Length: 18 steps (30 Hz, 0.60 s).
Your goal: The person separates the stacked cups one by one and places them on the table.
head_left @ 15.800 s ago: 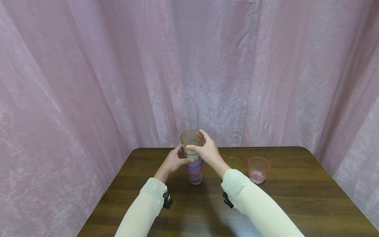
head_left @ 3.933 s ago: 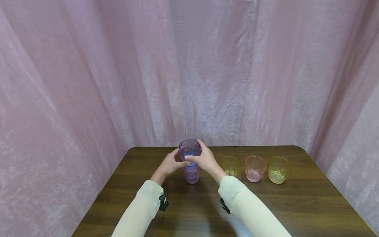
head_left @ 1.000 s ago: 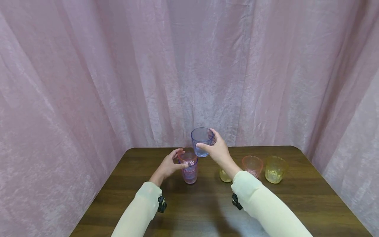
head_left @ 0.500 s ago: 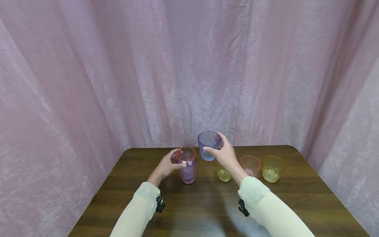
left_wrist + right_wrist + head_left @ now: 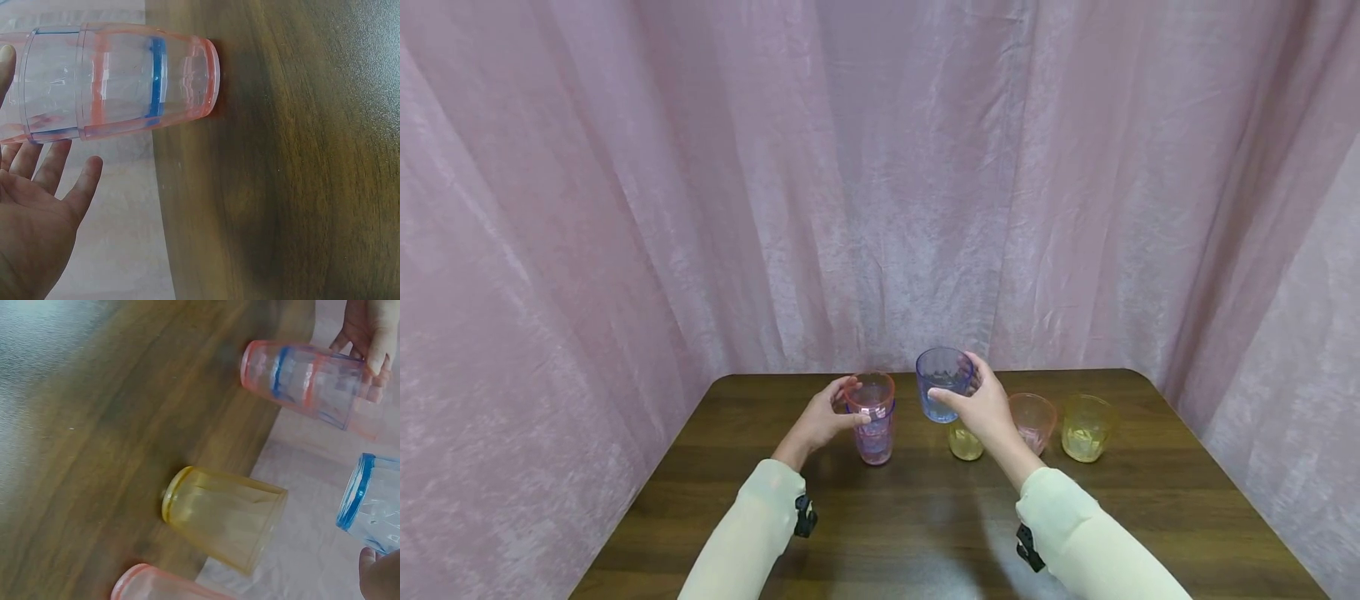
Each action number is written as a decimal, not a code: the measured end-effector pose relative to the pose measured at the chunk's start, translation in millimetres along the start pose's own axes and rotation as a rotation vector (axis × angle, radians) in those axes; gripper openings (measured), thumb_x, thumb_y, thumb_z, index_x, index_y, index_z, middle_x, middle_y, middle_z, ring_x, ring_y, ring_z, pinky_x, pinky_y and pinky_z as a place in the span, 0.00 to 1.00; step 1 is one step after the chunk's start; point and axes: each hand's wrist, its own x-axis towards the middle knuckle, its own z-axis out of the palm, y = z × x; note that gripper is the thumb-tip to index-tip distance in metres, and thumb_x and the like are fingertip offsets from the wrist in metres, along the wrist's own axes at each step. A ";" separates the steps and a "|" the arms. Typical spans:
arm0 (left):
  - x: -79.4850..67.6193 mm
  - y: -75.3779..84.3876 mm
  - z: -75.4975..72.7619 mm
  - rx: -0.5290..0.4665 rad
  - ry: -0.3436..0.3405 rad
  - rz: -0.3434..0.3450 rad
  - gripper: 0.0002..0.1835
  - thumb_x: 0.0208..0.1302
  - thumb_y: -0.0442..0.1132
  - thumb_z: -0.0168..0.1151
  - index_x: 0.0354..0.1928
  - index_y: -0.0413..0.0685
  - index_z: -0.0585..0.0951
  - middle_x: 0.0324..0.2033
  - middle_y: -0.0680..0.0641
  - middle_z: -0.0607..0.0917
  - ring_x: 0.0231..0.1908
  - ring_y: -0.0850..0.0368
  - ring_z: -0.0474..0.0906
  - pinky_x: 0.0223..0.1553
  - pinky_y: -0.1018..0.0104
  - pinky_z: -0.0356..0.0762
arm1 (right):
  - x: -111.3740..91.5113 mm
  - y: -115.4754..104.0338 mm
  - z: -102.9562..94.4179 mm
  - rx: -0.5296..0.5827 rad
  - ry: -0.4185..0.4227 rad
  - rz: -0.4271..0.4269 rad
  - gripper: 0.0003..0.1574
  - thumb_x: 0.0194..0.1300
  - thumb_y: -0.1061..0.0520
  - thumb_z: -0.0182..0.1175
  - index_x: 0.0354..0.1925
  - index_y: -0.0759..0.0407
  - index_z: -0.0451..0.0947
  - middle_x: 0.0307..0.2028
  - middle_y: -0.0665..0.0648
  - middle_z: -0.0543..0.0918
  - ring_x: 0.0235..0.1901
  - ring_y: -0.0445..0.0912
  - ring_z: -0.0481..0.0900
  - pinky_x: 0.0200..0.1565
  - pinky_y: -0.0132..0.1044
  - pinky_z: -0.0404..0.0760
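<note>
Head view has the right hand (image 5: 988,408) gripping a blue tumbler (image 5: 943,377), thumb on the near side and fingers round the far side, upright and raised off the wooden table (image 5: 880,533). The left hand (image 5: 820,422) curves around the upper part of a stack of 3 nested tumblers (image 5: 876,429), thumb in front, fingers behind; this stack stands upright on the table, its colours reading pink, blue, pink from the base up, as the left wrist view makes plain. To the right of the stack, 3 single tumblers stand upright in a row: a small yellow tumbler (image 5: 966,444), partly hidden behind the raised blue one and the right hand, then a pink tumbler (image 5: 1032,415), partly covered by the right forearm, and at the end a second yellow tumbler (image 5: 1086,433). Right wrist view shows the blue tumbler well apart from the stack. Both pale sleeves (image 5: 737,542) carry black devices (image 5: 805,517) at the wrists, and a pink curtain (image 5: 880,183) hangs behind the table.
</note>
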 end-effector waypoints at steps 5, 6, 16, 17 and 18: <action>0.0 0.4 0.3 0.019 0.013 -0.009 0.42 0.55 0.34 0.76 0.70 0.41 0.66 0.66 0.43 0.74 0.70 0.43 0.61 0.66 0.46 0.64 | -4.1 8.0 -2.5 0.004 0.007 0.001 0.64 0.52 0.45 0.77 0.76 0.59 0.52 0.71 0.62 0.64 0.70 0.61 0.62 0.69 0.51 0.63; 0.2 0.3 0.2 0.018 0.013 -0.011 0.42 0.54 0.34 0.76 0.70 0.41 0.66 0.66 0.43 0.74 0.70 0.43 0.62 0.66 0.47 0.65 | -4.8 9.5 -2.8 0.009 0.008 0.001 0.64 0.52 0.45 0.77 0.76 0.59 0.52 0.71 0.62 0.65 0.70 0.60 0.62 0.69 0.51 0.63; 0.1 -0.5 -0.6 0.019 0.010 -0.013 0.43 0.55 0.34 0.76 0.71 0.39 0.65 0.67 0.42 0.73 0.71 0.42 0.60 0.67 0.45 0.63 | -18.1 26.2 -9.8 0.031 -0.011 0.017 0.67 0.51 0.43 0.77 0.76 0.62 0.50 0.72 0.62 0.63 0.71 0.60 0.59 0.71 0.50 0.59; -0.6 -0.2 -0.4 0.011 0.007 -0.015 0.43 0.55 0.34 0.75 0.71 0.39 0.65 0.67 0.42 0.72 0.71 0.42 0.59 0.67 0.44 0.63 | -20.2 28.2 -10.3 0.036 -0.013 0.016 0.67 0.51 0.43 0.77 0.75 0.62 0.50 0.72 0.62 0.63 0.71 0.59 0.58 0.71 0.50 0.59; -0.9 -0.3 -0.2 0.006 0.005 -0.016 0.43 0.56 0.34 0.75 0.71 0.39 0.65 0.68 0.41 0.72 0.71 0.41 0.59 0.67 0.44 0.63 | -22.3 30.3 -10.7 0.045 -0.014 0.012 0.66 0.51 0.44 0.77 0.75 0.63 0.50 0.72 0.63 0.62 0.71 0.59 0.58 0.71 0.50 0.58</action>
